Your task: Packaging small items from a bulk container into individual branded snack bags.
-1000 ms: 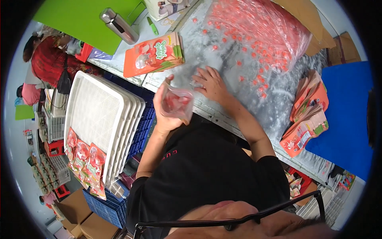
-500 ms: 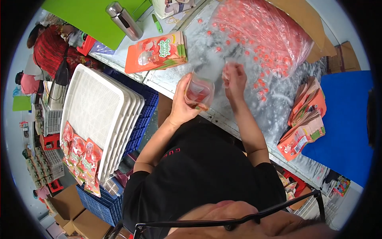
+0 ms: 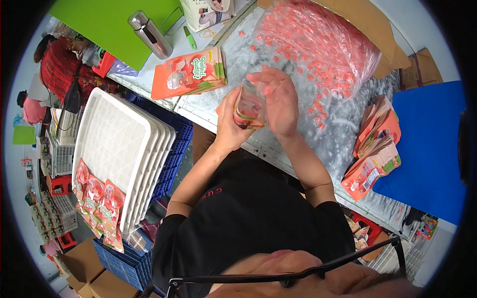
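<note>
Pouch, small, clear-fronted with a red and green printed lower edge, is held upright above the near edge of the metal worktable, just in front of the person's chest. Left hand wraps the pouch from its left side, fingers curled closed around its back and lower corner. Right hand sits against the pouch's right side and top; its fingers are spread fairly wide and arched over the mouth of the pouch, with the palm touching the pouch edge.

Behind the hands, a large clear plastic bag filled with small red pieces lies on the worktable, resting against a brown cardboard box. Left of the hands, a stack of flat printed pouches lies near a steel flask and a green board. A second, fanned stack of pouches lies at the right, touching a blue sheet.

White mesh trays are stacked on blue crates at the person's left, with filled pouches laid along their lower edge.
</note>
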A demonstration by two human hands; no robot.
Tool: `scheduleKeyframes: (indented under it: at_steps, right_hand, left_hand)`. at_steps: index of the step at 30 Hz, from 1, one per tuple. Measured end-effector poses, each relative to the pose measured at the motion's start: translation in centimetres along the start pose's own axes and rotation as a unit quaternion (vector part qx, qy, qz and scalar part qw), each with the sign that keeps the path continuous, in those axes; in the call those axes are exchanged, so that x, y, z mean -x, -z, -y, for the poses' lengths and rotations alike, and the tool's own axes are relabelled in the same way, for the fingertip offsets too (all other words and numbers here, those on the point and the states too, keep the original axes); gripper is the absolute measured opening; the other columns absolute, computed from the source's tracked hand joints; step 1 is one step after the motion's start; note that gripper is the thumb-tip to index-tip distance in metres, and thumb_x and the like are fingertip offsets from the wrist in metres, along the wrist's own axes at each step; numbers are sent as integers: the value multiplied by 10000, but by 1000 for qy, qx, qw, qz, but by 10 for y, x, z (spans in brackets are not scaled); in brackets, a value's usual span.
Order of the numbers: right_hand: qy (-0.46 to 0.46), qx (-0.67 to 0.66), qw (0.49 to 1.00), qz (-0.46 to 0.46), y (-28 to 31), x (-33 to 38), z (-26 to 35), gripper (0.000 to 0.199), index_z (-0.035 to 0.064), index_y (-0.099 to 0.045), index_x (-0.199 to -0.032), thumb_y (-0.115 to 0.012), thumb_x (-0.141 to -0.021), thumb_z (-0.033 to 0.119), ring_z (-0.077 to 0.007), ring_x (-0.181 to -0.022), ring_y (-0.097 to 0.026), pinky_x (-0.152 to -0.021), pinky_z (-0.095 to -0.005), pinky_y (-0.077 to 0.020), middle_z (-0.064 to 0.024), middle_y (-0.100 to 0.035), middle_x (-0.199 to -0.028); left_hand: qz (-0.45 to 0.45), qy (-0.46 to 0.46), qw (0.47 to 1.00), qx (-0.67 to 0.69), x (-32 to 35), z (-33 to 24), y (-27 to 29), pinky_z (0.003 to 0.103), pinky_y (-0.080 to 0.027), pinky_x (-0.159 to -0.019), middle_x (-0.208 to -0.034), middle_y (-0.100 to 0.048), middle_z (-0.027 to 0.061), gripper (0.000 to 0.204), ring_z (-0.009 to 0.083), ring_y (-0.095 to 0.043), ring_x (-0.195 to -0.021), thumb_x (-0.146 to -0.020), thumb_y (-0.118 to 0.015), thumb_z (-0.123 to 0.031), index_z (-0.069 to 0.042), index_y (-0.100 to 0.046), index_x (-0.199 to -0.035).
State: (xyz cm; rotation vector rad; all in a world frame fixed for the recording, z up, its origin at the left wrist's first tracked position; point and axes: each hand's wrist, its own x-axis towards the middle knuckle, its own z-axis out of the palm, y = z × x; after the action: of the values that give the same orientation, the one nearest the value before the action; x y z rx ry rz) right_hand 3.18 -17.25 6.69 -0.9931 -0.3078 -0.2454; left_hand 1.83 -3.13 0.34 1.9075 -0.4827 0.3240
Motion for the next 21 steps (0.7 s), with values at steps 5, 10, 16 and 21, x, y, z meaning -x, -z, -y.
scheduleKeyframes:
  at_steps: [5,10,16,21]
  right_hand:
    - [24,101,994,45,-9,-2,14,416,-44,-510,-1254,-438,-972,254,-280,-1244,-509,-1077,-443,-360,-206,-576,-1260]
    - [58,574,784,227,-22,-3,35,336,7,-579,-1179,-576,-886,171,-328,-1155,-555,-961,-413,-461,-188,-601,-1189]
    - [-27,581,649,490,-7,-19,8,227,-9,-609,-979,-643,-790,111,-401,-921,-616,-773,-469,-512,-225,-620,-940]
    - [-19,508,658,555,2,-22,36,144,-10,-636,-883,-625,-773,83,-415,-854,-610,-732,-458,-504,-229,-630,-902]
  left_hand:
    - [-43,-7,999,11,-8,5,-8,448,-416,-1032,-1367,-465,212,1072,390,-479,-1250,-520,-929,-123,-22,-357,-1421]
    - [-154,-55,987,6,-10,18,-13,457,-383,-1051,-1341,-467,222,992,400,-420,-1266,-592,-873,-94,-18,-339,-1424]
    - [-93,-81,992,13,17,32,-25,486,-337,-1056,-1388,-366,220,1012,413,-353,-1279,-576,-865,-122,-36,-328,-1428]
    - [91,-5,985,144,2,26,39,434,-359,-1059,-1443,-366,183,1190,312,-429,-1276,-515,-922,-212,-42,-254,-1485]
